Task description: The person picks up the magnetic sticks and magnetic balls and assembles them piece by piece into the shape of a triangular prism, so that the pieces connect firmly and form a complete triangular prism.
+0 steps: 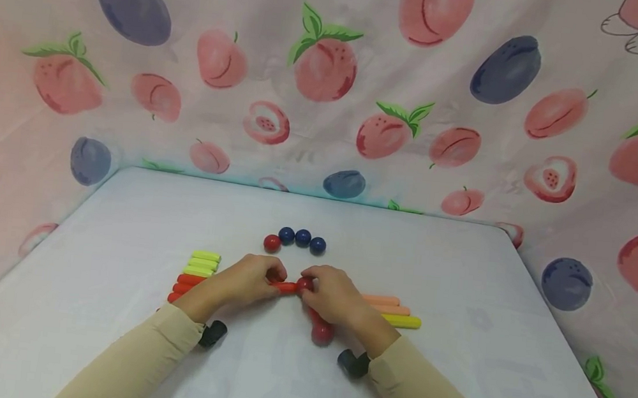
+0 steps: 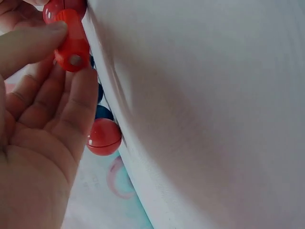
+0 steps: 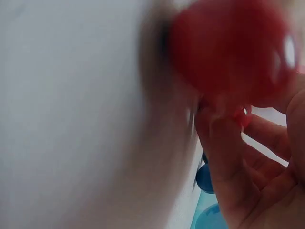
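Note:
My left hand (image 1: 250, 279) pinches a short red magnetic rod (image 2: 75, 40) between thumb and fingers; a round metal spot shows in the rod's near end. The rod's other end meets a red ball (image 1: 305, 284), which my right hand (image 1: 335, 293) grips with its fingertips. From under the right hand a second red rod (image 1: 315, 315) slants toward the front, ending at another red ball (image 1: 322, 334). That ball looms large and blurred in the right wrist view. My right palm hides part of the second rod.
Behind the hands lie three blue balls (image 1: 303, 238) and a red ball (image 1: 272, 243) in an arc. Left are yellow-green rods (image 1: 201, 263) and red rods (image 1: 186, 289); right, peach rods (image 1: 389, 309) and a yellow rod (image 1: 404, 322). A fruit-print cloth (image 1: 314, 128) hangs behind the white table (image 1: 462, 270).

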`<state>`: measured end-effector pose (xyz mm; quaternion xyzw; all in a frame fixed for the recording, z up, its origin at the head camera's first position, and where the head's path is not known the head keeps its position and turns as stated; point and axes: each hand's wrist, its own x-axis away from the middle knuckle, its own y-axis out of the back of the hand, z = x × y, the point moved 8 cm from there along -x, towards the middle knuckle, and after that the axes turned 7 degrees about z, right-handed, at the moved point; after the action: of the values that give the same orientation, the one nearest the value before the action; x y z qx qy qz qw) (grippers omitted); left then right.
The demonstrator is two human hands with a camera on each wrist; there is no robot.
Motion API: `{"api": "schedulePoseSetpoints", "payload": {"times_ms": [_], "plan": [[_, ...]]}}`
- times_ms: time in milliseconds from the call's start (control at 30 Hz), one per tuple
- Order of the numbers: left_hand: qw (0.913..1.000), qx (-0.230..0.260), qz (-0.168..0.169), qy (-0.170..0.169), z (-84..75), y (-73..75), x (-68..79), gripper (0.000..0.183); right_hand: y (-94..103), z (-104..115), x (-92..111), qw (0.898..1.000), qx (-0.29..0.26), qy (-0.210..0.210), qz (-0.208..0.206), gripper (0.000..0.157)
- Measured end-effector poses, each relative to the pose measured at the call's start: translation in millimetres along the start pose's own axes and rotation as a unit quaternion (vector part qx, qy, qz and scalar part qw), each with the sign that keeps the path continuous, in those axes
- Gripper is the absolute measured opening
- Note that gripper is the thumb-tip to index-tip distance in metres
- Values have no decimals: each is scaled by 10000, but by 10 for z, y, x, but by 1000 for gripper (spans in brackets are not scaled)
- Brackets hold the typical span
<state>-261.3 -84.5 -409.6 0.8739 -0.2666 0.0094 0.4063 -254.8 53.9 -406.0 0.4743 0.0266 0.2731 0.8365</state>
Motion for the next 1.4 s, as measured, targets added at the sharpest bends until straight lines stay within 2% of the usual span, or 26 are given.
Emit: {"api": "schedulePoseSetpoints", "payload": {"times_ms": [167,267,367,500,633,733,933,1233,1400], "plan": [[9999,-25,11,124,19,12,9,23,-24,-44,2,9998,-159,-80,123,35],[9998,74,-18,199,50,67,24,21,-25,-77,13,9993,-251,-243,123,35],[9995,116,-239,170,78,195,39,21,-22,-109,29,9987,-316,-394,103,37],[9979,-7,-639,-38,87,404,22,26,-5,-132,54,9981,-382,-472,57,39],[9971,-44,-754,128,130,512,-42,33,10,-145,76,9981,-396,-468,-5,39],[9970,-64,-724,253,150,536,-103,37,14,-150,82,9983,-382,-441,-38,39],[9978,-92,-606,255,160,534,-218,43,7,-161,81,9982,-421,-435,-35,39],[9979,-51,-585,256,203,532,-321,38,15,-144,100,9987,-366,-339,-91,38],[9976,10,-623,303,219,523,-343,35,23,-139,112,9980,-507,-359,-82,39]]}}
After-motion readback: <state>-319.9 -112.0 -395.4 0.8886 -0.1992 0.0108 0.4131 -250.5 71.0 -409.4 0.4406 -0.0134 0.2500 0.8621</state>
